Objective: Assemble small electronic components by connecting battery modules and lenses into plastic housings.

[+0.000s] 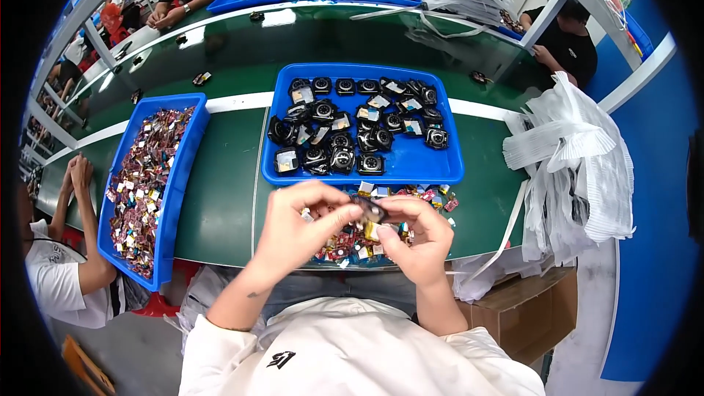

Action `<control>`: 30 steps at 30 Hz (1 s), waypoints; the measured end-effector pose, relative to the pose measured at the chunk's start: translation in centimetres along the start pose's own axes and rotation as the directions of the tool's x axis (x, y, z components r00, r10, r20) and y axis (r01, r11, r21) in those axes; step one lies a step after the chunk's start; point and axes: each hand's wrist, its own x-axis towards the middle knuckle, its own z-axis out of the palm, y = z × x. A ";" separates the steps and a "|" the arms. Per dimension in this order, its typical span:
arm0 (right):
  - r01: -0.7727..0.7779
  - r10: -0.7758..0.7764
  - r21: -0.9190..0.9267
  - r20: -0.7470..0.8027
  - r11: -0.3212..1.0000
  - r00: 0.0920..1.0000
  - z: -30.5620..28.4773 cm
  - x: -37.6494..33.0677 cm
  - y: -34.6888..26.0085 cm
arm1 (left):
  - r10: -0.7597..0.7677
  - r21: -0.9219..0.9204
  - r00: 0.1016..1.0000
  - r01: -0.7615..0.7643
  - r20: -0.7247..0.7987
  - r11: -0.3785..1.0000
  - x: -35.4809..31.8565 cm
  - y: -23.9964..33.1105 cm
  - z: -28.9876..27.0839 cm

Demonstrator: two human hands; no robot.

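Between my fingertips, at the front of the green table, is a small black smartwatch case [373, 210], partly covered and a little blurred. My left hand [304, 224] pinches its left side with thumb and forefinger. My right hand [421, 238] grips the other side, its thumb beside a small yellow-and-white part [372, 231]; whether that part is joined to the case I cannot tell. Under both hands lies a loose heap of small coloured electronic parts [345, 248]. Just beyond stands a blue tray [367, 175] holding several black watch cases [342, 160], some showing round backs, others pale insides.
A long blue tray [166, 249] full of small parts stands at left. White packing sheets [579, 169] are stacked at right, above a cardboard box [524, 315]. Behind runs a green conveyor belt [242, 48] carrying scattered pieces. Other people sit across and at left.
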 end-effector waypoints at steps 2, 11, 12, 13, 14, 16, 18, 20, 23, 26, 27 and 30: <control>0.073 -0.084 -0.124 -0.084 0.990 0.993 -1.8 0.2 1.2 | -0.014 0.054 0.995 0.020 -0.097 0.998 3.4 0.0 -1.4; -0.013 -0.130 -0.443 -0.291 0.896 0.948 -6.8 0.2 3.1 | -0.112 0.520 0.925 0.301 -0.362 0.800 25.8 -8.4 -9.8; -0.009 -0.151 -0.490 -0.286 0.872 0.946 -6.9 0.1 3.0 | -0.194 0.532 0.926 0.347 -0.323 0.772 27.7 -9.4 -10.3; -0.034 -0.133 -0.502 -0.292 0.864 0.947 -6.9 0.0 2.9 | -0.278 0.546 0.920 0.389 -0.278 0.742 29.5 -10.4 -10.3; -0.032 -0.140 -0.524 -0.284 0.851 0.949 -6.8 0.0 2.7 | -0.344 0.590 0.895 0.446 -0.284 0.673 31.2 -11.6 -10.1; -0.001 -0.158 -0.578 -0.225 0.816 0.961 -7.0 0.3 2.8 | -0.467 0.661 0.842 0.515 -0.269 0.547 33.5 -13.0 -9.0; -0.024 -0.122 -0.630 -0.188 0.776 0.975 -7.2 0.5 2.9 | -0.468 0.710 0.846 0.492 -0.254 0.504 33.6 -13.0 -7.4; 0.000 -0.113 -0.659 -0.129 0.752 0.985 -6.9 0.8 2.8 | -0.425 0.794 0.865 0.446 -0.266 0.412 33.2 -12.5 -7.3; 0.064 -0.106 -0.646 -0.026 0.760 0.994 -6.5 1.1 3.0 | -0.218 0.792 0.956 0.286 -0.197 0.540 31.0 -10.6 -8.6; 0.122 -0.072 -0.637 0.104 0.761 0.992 -5.4 1.7 1.8 | -0.040 0.793 0.996 0.086 -0.078 0.603 26.8 -6.8 -8.7; 0.161 -0.057 -0.621 0.184 0.767 0.981 -5.1 1.7 1.7 | 0.034 0.757 0.999 -0.033 0.014 0.653 24.6 -4.7 -7.7; 0.183 -0.039 -0.601 0.245 0.778 0.969 -3.3 2.1 0.8 | 0.047 0.693 0.995 -0.093 0.085 0.715 16.0 0.5 -5.0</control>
